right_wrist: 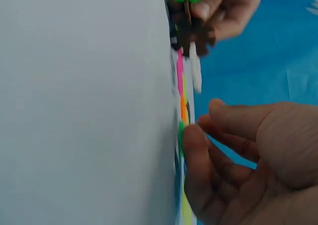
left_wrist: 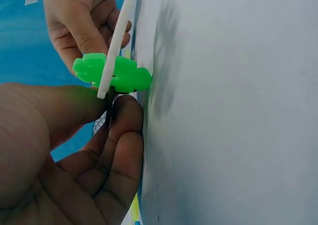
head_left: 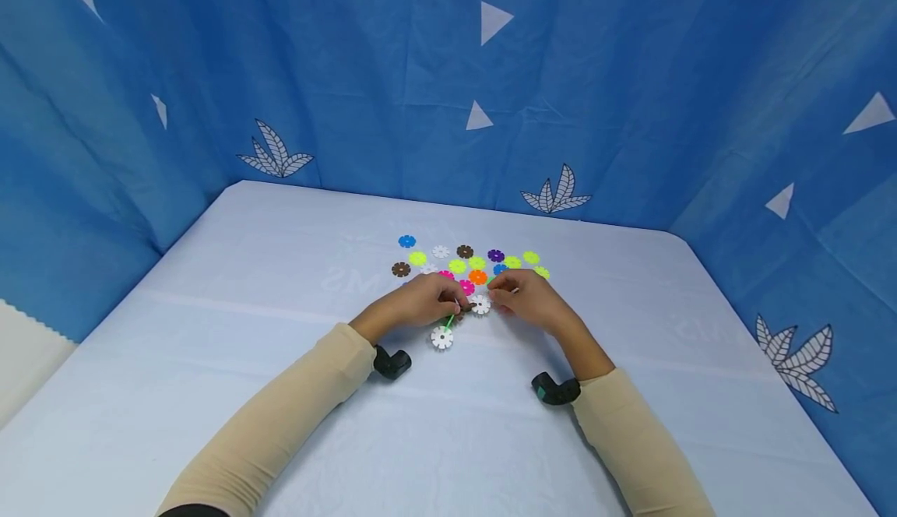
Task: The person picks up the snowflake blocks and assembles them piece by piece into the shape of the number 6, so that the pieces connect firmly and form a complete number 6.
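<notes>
My left hand (head_left: 423, 299) pinches a small joined build of notched plastic discs between thumb and fingers. In it are a white disc (head_left: 436, 341) at the near end, a green disc (left_wrist: 131, 77), dark brown discs (right_wrist: 201, 35) and a second white disc (right_wrist: 196, 73) on the side facing the right hand. The discs stand at angles to one another, slotted together. Just right of the build, my right hand (head_left: 530, 297) hovers with loosely bent fingers, thumb and index fingertips apart. Nothing shows between them. A green disc (right_wrist: 181, 135) appears beyond its index fingertip.
Loose discs lie on the white-covered table (head_left: 280, 283) behind the hands: an orange disc (head_left: 478, 277), a purple disc (head_left: 496, 255), a blue disc (head_left: 407, 241), a brown disc (head_left: 401, 269) and several yellow-green ones. A blue curtain (head_left: 392, 73) hangs behind the table.
</notes>
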Demonstrator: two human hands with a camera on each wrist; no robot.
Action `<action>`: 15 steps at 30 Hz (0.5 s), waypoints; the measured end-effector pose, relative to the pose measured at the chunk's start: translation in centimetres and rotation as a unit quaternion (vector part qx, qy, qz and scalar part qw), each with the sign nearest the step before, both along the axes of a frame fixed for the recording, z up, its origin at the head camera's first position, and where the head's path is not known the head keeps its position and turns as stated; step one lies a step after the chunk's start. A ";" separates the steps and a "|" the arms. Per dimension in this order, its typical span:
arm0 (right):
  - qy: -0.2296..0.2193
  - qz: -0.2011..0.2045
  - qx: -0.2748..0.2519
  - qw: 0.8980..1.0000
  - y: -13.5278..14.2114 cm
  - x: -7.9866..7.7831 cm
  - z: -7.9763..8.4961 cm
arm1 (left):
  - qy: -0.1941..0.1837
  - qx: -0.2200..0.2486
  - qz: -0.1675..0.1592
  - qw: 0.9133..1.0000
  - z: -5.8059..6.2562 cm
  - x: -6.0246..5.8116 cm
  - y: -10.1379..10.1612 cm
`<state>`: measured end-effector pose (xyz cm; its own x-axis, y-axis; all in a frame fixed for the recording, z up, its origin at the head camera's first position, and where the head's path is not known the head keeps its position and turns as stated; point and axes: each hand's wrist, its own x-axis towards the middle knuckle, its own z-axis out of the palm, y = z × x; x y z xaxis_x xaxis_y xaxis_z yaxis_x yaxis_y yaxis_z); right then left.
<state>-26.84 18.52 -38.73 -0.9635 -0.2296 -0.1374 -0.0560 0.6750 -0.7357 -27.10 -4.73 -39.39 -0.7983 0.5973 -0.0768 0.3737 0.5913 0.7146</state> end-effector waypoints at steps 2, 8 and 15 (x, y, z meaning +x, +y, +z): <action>0.023 -0.023 0.059 0.998 0.9 -0.3 0.3 | -0.004 0.001 0.002 1.000 -0.1 0.0 0.0; 0.045 -0.066 0.167 0.983 4.4 -1.4 0.5 | -0.004 0.000 0.006 1.000 -0.2 0.0 0.0; 0.026 -0.030 0.214 0.976 5.9 -2.0 0.1 | -0.002 -0.005 0.004 1.000 -0.1 -0.1 -0.2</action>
